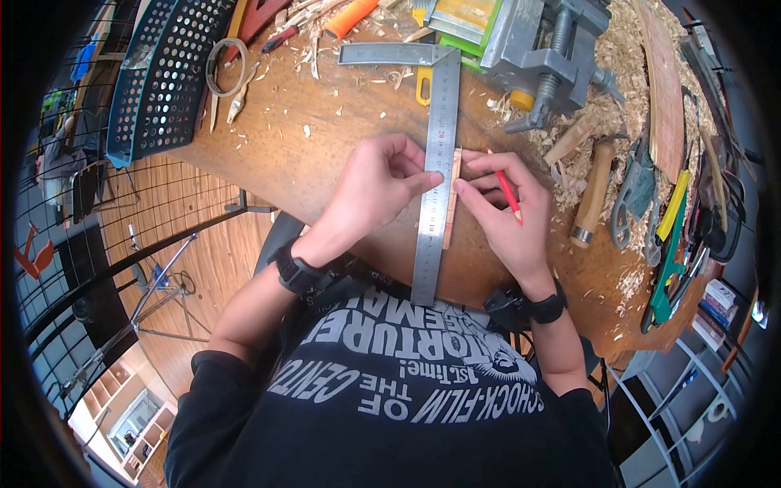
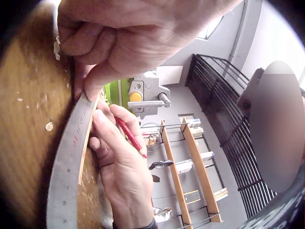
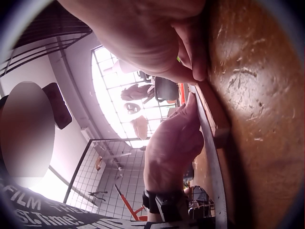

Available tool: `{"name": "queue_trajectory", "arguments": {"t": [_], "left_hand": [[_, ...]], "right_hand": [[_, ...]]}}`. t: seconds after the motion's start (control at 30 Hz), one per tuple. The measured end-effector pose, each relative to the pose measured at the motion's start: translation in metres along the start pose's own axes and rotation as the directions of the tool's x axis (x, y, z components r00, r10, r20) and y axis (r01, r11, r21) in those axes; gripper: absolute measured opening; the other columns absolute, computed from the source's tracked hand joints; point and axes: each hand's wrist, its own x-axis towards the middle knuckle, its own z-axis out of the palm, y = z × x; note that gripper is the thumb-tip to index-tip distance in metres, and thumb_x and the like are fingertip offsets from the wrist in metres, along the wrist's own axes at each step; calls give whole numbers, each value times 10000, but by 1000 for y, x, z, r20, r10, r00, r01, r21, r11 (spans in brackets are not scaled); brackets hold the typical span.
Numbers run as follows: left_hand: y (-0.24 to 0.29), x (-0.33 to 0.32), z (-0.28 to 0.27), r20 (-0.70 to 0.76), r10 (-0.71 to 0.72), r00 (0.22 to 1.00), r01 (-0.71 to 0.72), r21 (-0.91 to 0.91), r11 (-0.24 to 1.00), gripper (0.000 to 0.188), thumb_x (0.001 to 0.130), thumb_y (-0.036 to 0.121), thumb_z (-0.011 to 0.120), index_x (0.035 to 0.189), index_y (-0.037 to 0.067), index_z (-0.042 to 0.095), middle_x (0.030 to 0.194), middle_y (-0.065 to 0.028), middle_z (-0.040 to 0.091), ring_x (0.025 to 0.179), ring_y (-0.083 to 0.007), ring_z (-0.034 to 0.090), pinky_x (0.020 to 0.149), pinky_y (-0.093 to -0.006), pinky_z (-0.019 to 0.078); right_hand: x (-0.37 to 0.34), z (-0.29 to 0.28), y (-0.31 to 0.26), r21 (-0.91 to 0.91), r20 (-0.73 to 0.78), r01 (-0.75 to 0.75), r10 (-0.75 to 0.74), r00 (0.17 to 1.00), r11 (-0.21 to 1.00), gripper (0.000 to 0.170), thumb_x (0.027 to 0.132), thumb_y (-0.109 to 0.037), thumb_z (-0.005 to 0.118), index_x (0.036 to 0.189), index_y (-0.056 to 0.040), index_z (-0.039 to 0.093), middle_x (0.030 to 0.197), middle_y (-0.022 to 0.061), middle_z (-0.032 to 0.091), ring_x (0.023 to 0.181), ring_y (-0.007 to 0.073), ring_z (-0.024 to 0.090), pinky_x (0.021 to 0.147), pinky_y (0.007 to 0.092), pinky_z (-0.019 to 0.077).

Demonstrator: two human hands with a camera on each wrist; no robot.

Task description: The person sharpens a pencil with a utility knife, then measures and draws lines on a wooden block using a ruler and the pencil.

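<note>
In the head view my left hand (image 1: 376, 183) pinches the steel blade of a try square (image 1: 431, 236), thumb on its marked face. The blade runs lengthwise toward my body, with the square's stock at the far end. Against its right edge lies a narrow wooden strip (image 1: 450, 218). My right hand (image 1: 514, 215) grips the strip between thumb and fingertips, and a red pencil (image 1: 509, 193) is tucked among the same fingers. From the right wrist, the strip (image 3: 215, 121) shows as a squared piece alongside the blade. The left fingers behind the blade are partly hidden.
A metal vise (image 1: 553, 57) stands at the far right amid wood shavings (image 1: 622, 49). Right of my hand lie a wooden-handled tool (image 1: 594, 191) and several other tools. A perforated basket (image 1: 167, 81) sits at the left table edge, near a tape roll (image 1: 224, 67).
</note>
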Motion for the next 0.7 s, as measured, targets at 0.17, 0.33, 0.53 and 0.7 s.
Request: {"name": "queue_trajectory", "arguments": {"t": [0.17,0.33,0.53,0.7], "left_hand": [[-2,1,0,10,9,1000,-9,-28,1000,161,809,84,746,846,4,612,748,-8,649,677,-47,586,613,-197,456],[0,0,-2,10,-8,1000,9,-54,998,157,810,82,744,845,7,610,745,-1,643,671,-46,580,607,-194,449],[-6,-2,-5,-13,-33,999,32,-80,996,156,795,68,750,827,9,609,721,-5,634,634,-44,552,570,-199,429],[-9,-2,-8,-49,-23,999,17,-128,992,156,781,62,759,807,11,614,699,-15,635,603,-46,536,542,-208,416]], "right_hand": [[1,-1,0,1,11,7,-7,1000,1000,195,803,3,703,957,-14,584,1063,104,691,755,117,683,628,232,539],[1,0,-2,6,3,-12,12,1000,1000,208,801,-4,706,969,-22,584,1124,132,669,758,121,684,632,237,538],[2,-1,-3,-6,11,-20,20,1000,1000,234,804,-10,702,1002,-41,580,1180,148,645,769,124,682,639,241,534],[2,-1,-3,10,23,-30,30,999,1000,241,806,-8,699,1010,-42,575,1193,148,639,771,121,680,643,240,531]]}}
